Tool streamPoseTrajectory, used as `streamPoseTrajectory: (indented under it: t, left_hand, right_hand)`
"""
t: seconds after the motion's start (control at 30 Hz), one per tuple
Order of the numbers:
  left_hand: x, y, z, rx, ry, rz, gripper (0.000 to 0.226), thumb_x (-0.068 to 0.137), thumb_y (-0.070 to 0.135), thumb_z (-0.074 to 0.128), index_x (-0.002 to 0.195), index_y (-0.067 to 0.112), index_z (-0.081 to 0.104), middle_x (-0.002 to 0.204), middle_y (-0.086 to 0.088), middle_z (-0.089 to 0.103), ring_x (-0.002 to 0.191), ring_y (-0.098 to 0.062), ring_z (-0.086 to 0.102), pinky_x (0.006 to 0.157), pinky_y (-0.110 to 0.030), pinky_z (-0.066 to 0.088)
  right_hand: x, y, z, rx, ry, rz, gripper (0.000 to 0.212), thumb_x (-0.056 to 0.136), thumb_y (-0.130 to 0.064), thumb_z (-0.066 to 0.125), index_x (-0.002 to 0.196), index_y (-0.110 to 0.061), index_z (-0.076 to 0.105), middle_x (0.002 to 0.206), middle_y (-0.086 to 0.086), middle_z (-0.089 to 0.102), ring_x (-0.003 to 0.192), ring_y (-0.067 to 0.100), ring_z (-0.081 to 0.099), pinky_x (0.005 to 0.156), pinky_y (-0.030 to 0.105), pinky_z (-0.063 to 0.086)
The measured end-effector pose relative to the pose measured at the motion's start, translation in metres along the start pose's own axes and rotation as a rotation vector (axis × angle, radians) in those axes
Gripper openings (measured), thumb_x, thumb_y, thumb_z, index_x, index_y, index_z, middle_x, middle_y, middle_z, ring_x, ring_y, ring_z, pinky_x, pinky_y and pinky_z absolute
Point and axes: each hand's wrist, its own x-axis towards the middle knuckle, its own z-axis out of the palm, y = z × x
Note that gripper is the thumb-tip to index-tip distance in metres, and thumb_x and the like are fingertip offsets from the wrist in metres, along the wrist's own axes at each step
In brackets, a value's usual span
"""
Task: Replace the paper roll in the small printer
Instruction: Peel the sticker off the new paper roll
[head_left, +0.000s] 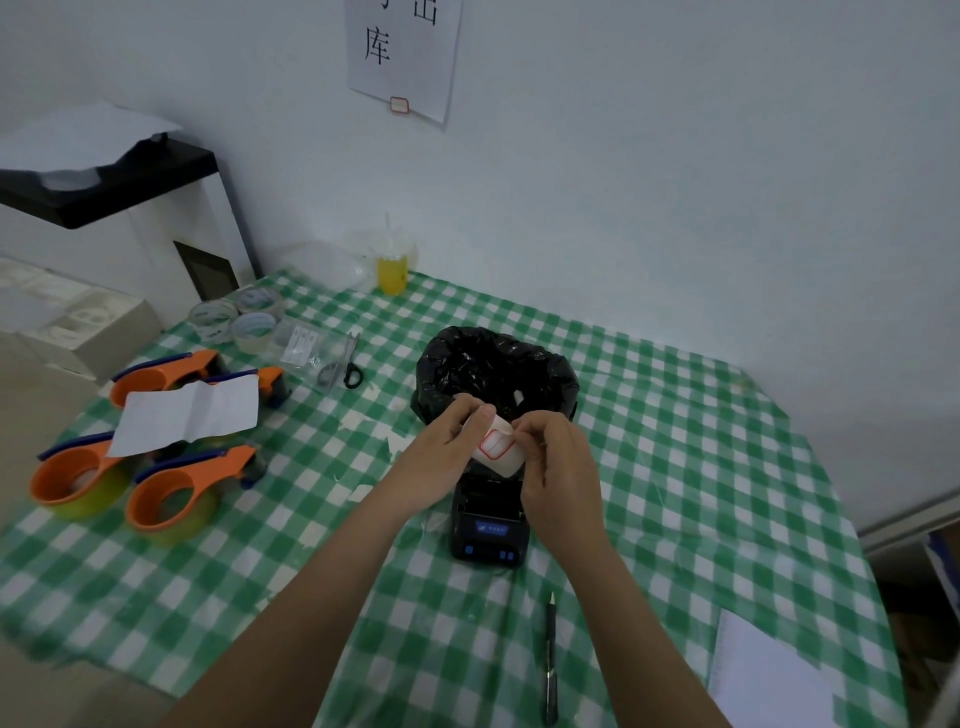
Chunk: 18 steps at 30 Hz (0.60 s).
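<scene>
- desk cloth (675, 467): green and white check
- small printer (488, 530), under the hands: black, blue screen and blue buttons
- paper roll (496, 447), between left hand (441, 441) and right hand (556, 462): white, labels with red outline
- bin bag (493, 364), just beyond the hands: glossy black
- tape dispensers (171, 499), well left of left hand: orange, dark blue handles, yellowish-green tape
- paper sheet (187, 413) on the dispensers: white
- scissors (345, 366): black handles
- drink cup (393, 273), far beyond the hands: yellow liquid
- pen (550, 660), near side of right hand: black
- wall notice (405, 52): white, black characters, small red-edged label
</scene>
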Motion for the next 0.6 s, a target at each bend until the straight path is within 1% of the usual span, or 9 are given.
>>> streamPoseTrajectory:
  t: [0.1,0.17,0.23,0.3,0.47,0.53,0.6]
  left_hand:
    - [0.0007,-0.0021,0.0004,-0.003,0.006,-0.006,0.033,0.094,0.046,0.034,0.099,0.021,0.054,0.072,0.001,0.048,0.05,-0.001,0.038,0.056,-0.022,0.035]
    - [0.0012,-0.003,0.0009,-0.013,0.008,-0.01,0.032,0.094,0.047,0.034,0.097,0.022,0.055,0.074,-0.001,0.049,0.051,-0.001,0.039,0.057,-0.023,0.036]
    - [0.0011,-0.0023,0.0013,-0.027,0.006,-0.015,0.032,0.093,0.047,0.034,0.096,0.023,0.055,0.074,-0.001,0.05,0.049,0.0,0.04,0.057,-0.023,0.036]
    - [0.001,-0.0013,0.0013,-0.033,0.01,-0.017,0.032,0.094,0.046,0.034,0.096,0.022,0.055,0.07,0.003,0.049,0.047,0.002,0.041,0.057,-0.022,0.036]
    - [0.0,-0.0009,0.0004,-0.043,0.005,-0.031,0.035,0.095,0.043,0.034,0.097,0.015,0.055,0.067,0.007,0.048,0.047,0.003,0.043,0.057,-0.021,0.035]
    - [-0.0012,-0.0011,0.0002,-0.04,0.008,-0.039,0.035,0.095,0.044,0.034,0.097,0.016,0.055,0.067,0.008,0.049,0.048,0.004,0.043,0.056,-0.019,0.036]
    - [-0.0022,-0.0009,0.0004,-0.032,0.01,-0.04,0.036,0.095,0.044,0.034,0.098,0.015,0.055,0.068,0.007,0.048,0.047,0.004,0.043,0.052,-0.015,0.038]
  right_hand:
    - [-0.0006,0.0011,0.0015,-0.014,-0.023,-0.012,0.024,0.089,-0.03,0.032,0.09,-0.016,0.052,0.09,-0.004,0.057,0.082,0.011,0.046,0.073,0.012,0.037]
    - [-0.0005,0.0008,0.0015,-0.013,-0.03,-0.01,0.026,0.088,-0.032,0.031,0.09,-0.016,0.052,0.091,-0.003,0.057,0.082,0.012,0.045,0.073,0.012,0.036]
    - [-0.0002,0.0005,0.0008,-0.011,-0.022,-0.018,0.025,0.088,-0.03,0.031,0.089,-0.015,0.052,0.091,-0.002,0.057,0.082,0.014,0.047,0.074,0.014,0.037]
    - [0.0003,0.0002,0.0002,-0.015,-0.019,-0.027,0.024,0.089,-0.028,0.032,0.089,-0.014,0.051,0.091,-0.001,0.057,0.082,0.016,0.048,0.074,0.016,0.038]
    - [-0.0009,-0.0001,-0.0002,-0.014,-0.025,-0.05,0.021,0.089,-0.025,0.033,0.09,-0.014,0.051,0.093,-0.003,0.055,0.082,0.017,0.05,0.072,0.021,0.041]
    - [-0.0018,0.0005,-0.0002,-0.01,-0.03,-0.056,0.019,0.089,-0.024,0.034,0.089,-0.015,0.05,0.093,-0.006,0.053,0.082,0.016,0.05,0.072,0.021,0.042]
    - [-0.0025,0.0009,-0.0007,-0.007,-0.033,-0.075,0.017,0.089,-0.023,0.034,0.089,-0.015,0.05,0.095,-0.008,0.051,0.084,0.013,0.05,0.074,0.018,0.041]
